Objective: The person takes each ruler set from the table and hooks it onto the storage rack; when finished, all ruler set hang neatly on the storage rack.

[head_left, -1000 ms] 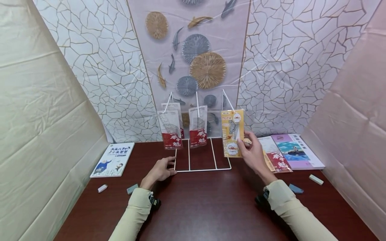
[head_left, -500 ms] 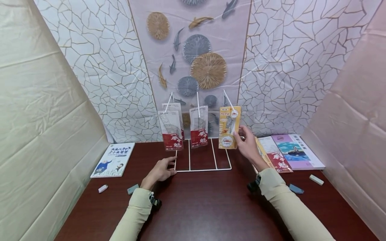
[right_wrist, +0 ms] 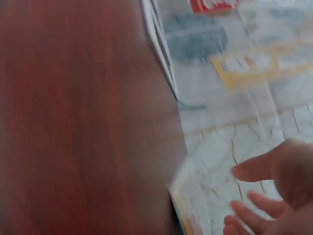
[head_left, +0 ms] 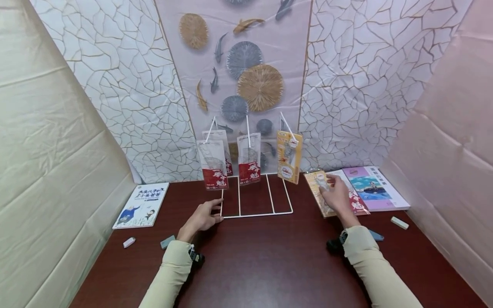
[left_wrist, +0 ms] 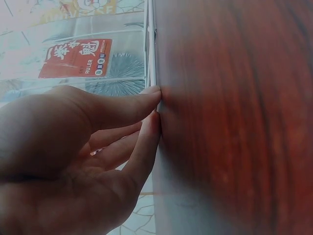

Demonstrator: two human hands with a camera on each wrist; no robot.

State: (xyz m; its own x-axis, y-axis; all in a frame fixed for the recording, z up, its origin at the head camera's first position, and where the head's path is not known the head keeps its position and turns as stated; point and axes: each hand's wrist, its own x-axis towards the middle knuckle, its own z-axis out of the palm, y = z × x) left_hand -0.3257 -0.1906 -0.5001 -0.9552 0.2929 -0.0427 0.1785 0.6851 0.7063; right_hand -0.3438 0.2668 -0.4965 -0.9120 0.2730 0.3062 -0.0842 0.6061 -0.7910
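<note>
With fingertips against the table, my left hand holds the left bar of a white wire display rack; thumb and fingers sit at that bar in the left wrist view. My right hand is over a yellow pack tilted at the table's back right. In the right wrist view this hand has its thumb and fingers apart. A yellow duck-printed pack hangs tilted from the right hook. Red-and-white ruler-set packs hang from the left hook, and one such pack from the middle.
Another red-and-white pack lies partly hidden beside the right hand, next to a purple-covered book. A white book is at left. Small eraser-like blocks lie on both sides. A patterned cloth stands behind the rack.
My right hand has let go of the yellow pack on the right hook and moved right and down to the yellow pack on the table. The left hand stays on the rack.
</note>
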